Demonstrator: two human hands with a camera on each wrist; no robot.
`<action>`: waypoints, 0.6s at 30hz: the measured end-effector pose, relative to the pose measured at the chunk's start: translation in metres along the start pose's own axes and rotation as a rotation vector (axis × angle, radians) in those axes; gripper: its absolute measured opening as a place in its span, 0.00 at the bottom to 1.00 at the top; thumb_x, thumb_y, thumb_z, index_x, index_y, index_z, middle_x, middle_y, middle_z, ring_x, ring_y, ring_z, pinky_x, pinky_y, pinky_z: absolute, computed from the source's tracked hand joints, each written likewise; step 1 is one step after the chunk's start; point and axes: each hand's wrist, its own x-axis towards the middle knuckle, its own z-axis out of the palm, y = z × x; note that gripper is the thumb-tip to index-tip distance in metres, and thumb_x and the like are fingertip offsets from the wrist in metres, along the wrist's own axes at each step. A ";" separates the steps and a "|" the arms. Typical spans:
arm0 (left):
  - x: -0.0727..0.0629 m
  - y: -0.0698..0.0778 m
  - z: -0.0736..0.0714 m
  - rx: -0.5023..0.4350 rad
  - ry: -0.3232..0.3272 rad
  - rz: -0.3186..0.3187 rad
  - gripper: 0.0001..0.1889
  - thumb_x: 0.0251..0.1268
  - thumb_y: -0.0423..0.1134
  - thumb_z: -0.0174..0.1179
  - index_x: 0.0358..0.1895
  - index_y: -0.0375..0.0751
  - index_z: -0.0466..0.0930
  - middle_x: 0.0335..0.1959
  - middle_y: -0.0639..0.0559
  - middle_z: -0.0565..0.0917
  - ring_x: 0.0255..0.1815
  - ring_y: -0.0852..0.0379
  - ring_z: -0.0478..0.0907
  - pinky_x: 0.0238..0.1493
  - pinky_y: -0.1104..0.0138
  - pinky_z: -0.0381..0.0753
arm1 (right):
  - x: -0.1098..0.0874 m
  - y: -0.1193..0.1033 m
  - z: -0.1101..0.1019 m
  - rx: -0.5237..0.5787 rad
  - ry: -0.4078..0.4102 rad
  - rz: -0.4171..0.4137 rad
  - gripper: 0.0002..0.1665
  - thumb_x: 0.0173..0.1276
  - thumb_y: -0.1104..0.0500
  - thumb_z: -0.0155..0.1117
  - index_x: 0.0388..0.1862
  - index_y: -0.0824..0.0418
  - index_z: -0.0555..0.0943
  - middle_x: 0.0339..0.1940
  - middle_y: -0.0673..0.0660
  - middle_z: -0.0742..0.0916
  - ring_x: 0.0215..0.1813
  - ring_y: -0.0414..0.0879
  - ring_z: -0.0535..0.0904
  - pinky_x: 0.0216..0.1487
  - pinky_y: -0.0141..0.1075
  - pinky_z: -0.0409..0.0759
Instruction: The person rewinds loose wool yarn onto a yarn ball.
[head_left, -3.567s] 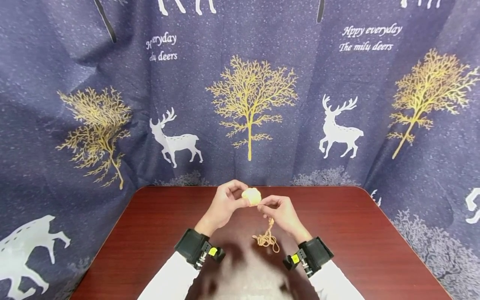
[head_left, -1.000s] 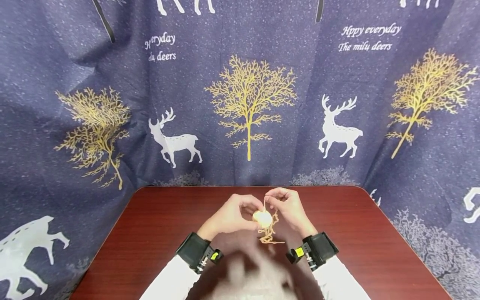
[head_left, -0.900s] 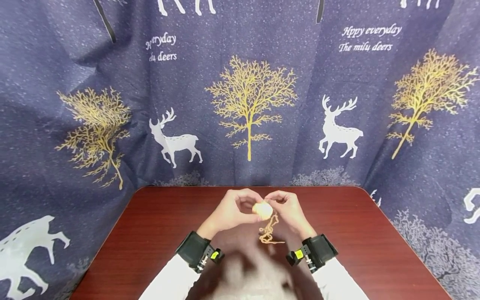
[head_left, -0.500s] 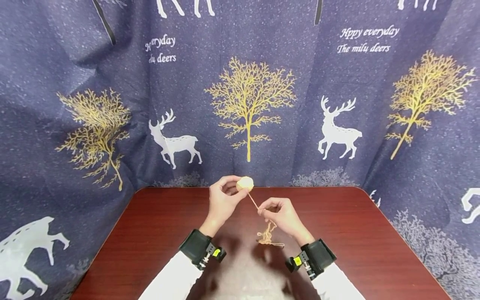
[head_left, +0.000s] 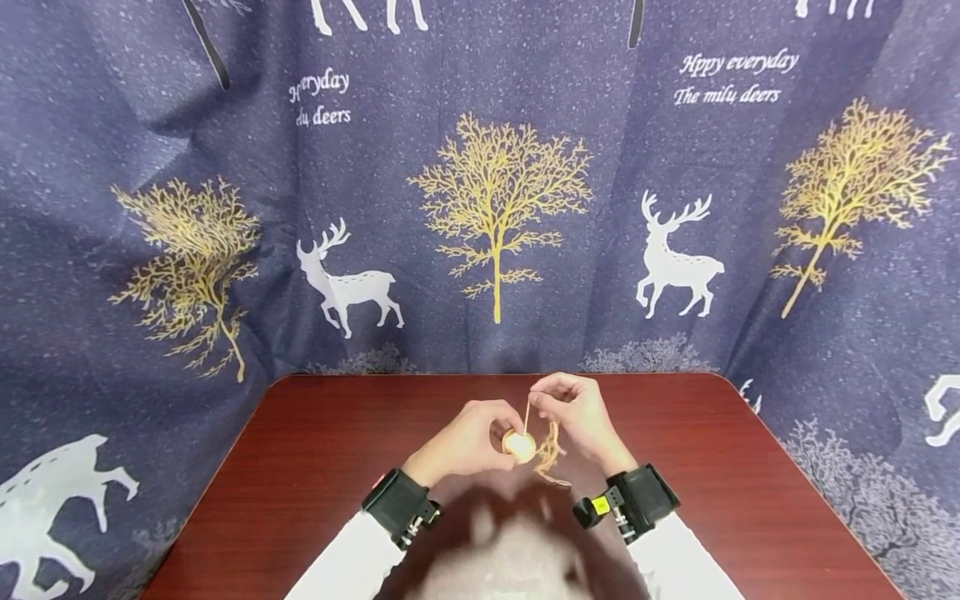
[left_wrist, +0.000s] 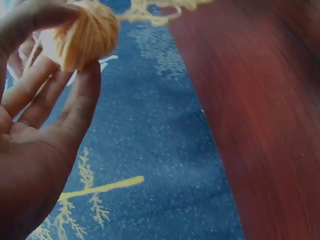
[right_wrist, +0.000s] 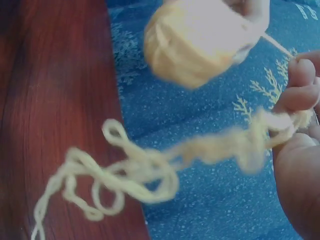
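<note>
A small ball of pale yellow yarn (head_left: pixel 519 447) is gripped between the thumb and fingers of my left hand (head_left: pixel 467 442). In the left wrist view the wound strands of the yarn ball (left_wrist: pixel 90 37) show between the fingertips. My right hand (head_left: pixel 581 417), up and to the right of the ball, pinches a strand of yarn (head_left: pixel 527 414) that runs taut to the ball. Below the right hand dangles a loose tangle of yarn (head_left: pixel 551 454); the right wrist view shows this tangle (right_wrist: pixel 135 175) looped and hanging out of the palm.
Both hands are over a reddish-brown wooden table (head_left: pixel 322 467). Behind it hangs a dark blue curtain (head_left: pixel 480 67) printed with deer and golden trees. Each wrist wears a black strap (head_left: pixel 645 497) with a small camera.
Over the last second the left hand turned and swung the ball up and left, then back down. The right hand dipped, then rose, keeping its pinch on the strand.
</note>
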 end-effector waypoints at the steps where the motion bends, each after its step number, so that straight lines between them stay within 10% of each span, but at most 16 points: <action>1: 0.000 0.002 0.000 -0.056 -0.009 0.006 0.16 0.43 0.27 0.75 0.37 0.41 0.83 0.34 0.55 0.84 0.34 0.63 0.82 0.38 0.67 0.87 | 0.001 0.001 -0.001 0.014 0.015 0.006 0.12 0.63 0.71 0.70 0.41 0.80 0.81 0.27 0.52 0.87 0.28 0.41 0.81 0.30 0.32 0.84; 9: 0.008 0.014 -0.007 -0.312 0.172 0.149 0.18 0.47 0.26 0.77 0.44 0.37 0.85 0.44 0.46 0.86 0.44 0.55 0.84 0.46 0.61 0.87 | 0.002 0.013 -0.002 0.001 0.034 0.128 0.13 0.65 0.66 0.71 0.43 0.75 0.83 0.29 0.51 0.88 0.27 0.40 0.81 0.26 0.28 0.80; 18: 0.016 0.014 -0.013 -0.643 0.568 0.005 0.19 0.48 0.16 0.71 0.47 0.19 0.80 0.44 0.30 0.85 0.43 0.55 0.86 0.49 0.58 0.87 | -0.007 0.027 -0.002 -0.055 -0.084 0.144 0.09 0.64 0.67 0.70 0.41 0.72 0.85 0.30 0.54 0.88 0.26 0.42 0.80 0.26 0.31 0.80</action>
